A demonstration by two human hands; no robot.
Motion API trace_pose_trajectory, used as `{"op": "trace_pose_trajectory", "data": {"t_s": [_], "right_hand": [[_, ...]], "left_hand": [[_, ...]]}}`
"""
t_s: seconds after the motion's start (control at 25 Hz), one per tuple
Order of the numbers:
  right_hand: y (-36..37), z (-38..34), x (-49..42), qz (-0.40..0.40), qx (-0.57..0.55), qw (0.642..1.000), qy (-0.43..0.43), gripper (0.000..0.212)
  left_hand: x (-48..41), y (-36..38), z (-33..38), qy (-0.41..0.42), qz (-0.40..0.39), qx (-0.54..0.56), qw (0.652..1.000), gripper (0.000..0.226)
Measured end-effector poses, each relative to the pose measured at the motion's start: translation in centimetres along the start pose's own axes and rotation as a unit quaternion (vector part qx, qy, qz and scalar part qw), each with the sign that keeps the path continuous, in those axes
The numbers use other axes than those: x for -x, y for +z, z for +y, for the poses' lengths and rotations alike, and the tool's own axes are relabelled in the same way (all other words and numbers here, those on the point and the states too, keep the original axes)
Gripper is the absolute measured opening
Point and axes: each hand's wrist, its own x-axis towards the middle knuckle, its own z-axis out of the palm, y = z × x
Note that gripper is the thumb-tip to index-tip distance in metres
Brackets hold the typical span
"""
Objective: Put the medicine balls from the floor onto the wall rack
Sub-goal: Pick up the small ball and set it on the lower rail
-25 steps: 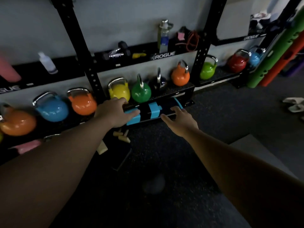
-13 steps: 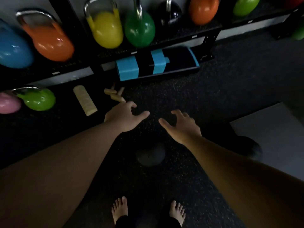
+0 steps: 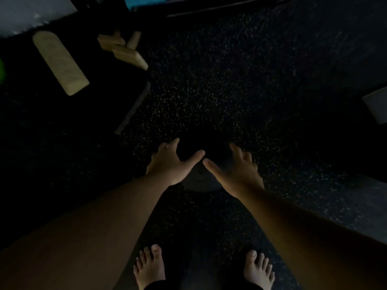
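Observation:
A dark, round medicine ball (image 3: 202,178) lies on the black speckled floor just ahead of my bare feet. My left hand (image 3: 172,163) is spread over its left side, thumb pointing right. My right hand (image 3: 236,170) is spread over its right side, thumb pointing left. The two thumbs nearly meet above the ball. Fingers of both hands are apart; the dim light hides whether the palms touch the ball. Most of the ball's top is lost in shadow. The wall rack is out of view except for a dark bottom edge (image 3: 219,8) at the top.
Several pale wooden blocks lie at the upper left: a long one (image 3: 59,62) and a small pile (image 3: 123,48). A dark flat slab (image 3: 134,107) lies beside them. A grey mat corner (image 3: 377,104) shows at the right edge. My feet (image 3: 149,266) stand below the ball.
My view has tilted down from the rack to the floor. Both hands dropped from in front of the shelf to either side of the dark ball.

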Motion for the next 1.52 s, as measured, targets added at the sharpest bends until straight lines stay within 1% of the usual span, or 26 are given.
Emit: {"op": "trace_pose_trajectory", "data": {"t_s": [0.08,0.28,0.4,0.48,0.56,0.72,0.8,0.92,1.0,1.12,1.2,1.24,1.32,1.4,1.44,1.52], "right_hand": [[1.7,0.4,-2.3,0.003,-0.013,1.000,-0.003,0.132],[2.6,1.2,-5.8,-0.028,-0.059,0.998,-0.001,0.152],[2.7,1.3,-6.8,-0.051,-0.104,0.993,-0.017,0.158],[2.9,1.1,-7.0,-0.054,-0.147,0.988,-0.014,0.159],[3.4,0.8,-6.7,-0.036,-0.186,0.982,-0.012,0.157],[3.5,0.3,-5.4,0.030,-0.253,0.967,-0.023,0.140],[1.8,-0.6,-4.5,0.036,-0.270,0.961,-0.038,0.140],[-4.0,-3.5,-3.2,0.059,-0.293,0.951,-0.075,0.137],[-9.4,-6.1,-1.7,0.088,-0.305,0.943,-0.100,0.133],[-20.3,-10.7,1.8,0.126,-0.320,0.930,-0.131,0.135],[-28.4,-13.9,4.9,0.152,-0.326,0.919,-0.161,0.135],[-32.9,-15.6,6.5,0.170,-0.328,0.912,-0.181,0.135],[-41.0,-18.6,9.9,0.211,-0.332,0.893,-0.219,0.134],[-48.7,-21.5,14.0,0.260,-0.342,0.865,-0.260,0.133],[-53.0,-23.2,16.2,0.284,-0.351,0.847,-0.279,0.133],[-60.3,-26.0,20.7,0.307,-0.363,0.826,-0.304,0.136]], "left_hand": [[-2.4,1.6,-0.3,-0.014,0.003,0.061,0.998,0.134],[-6.0,2.9,-0.9,-0.018,-0.011,0.138,0.990,0.140],[-7.0,2.9,-1.0,-0.054,-0.033,0.241,0.968,0.145],[-7.3,3.0,-0.9,-0.083,-0.042,0.303,0.949,0.146],[-7.3,3.2,-0.7,-0.095,-0.028,0.328,0.940,0.142],[-6.0,2.4,0.0,-0.082,0.001,0.340,0.937,0.135],[-4.9,0.8,1.1,-0.068,0.014,0.342,0.937,0.133],[-2.4,-4.2,4.6,-0.041,0.040,0.345,0.937,0.134],[-0.1,-8.8,8.2,-0.012,0.059,0.339,0.939,0.135],[4.9,-17.8,15.6,0.048,0.095,0.337,0.936,0.135],[9.0,-24.0,21.1,0.092,0.124,0.345,0.926,0.132],[11.3,-27.5,24.1,0.114,0.142,0.351,0.918,0.127],[15.9,-33.7,29.3,0.145,0.175,0.352,0.908,0.110],[20.7,-39.6,34.1,0.191,0.195,0.362,0.891,0.093],[23.5,-43.1,36.8,0.217,0.215,0.367,0.879,0.090],[29.1,-49.1,41.4,0.249,0.250,0.360,0.864,0.092]]}}
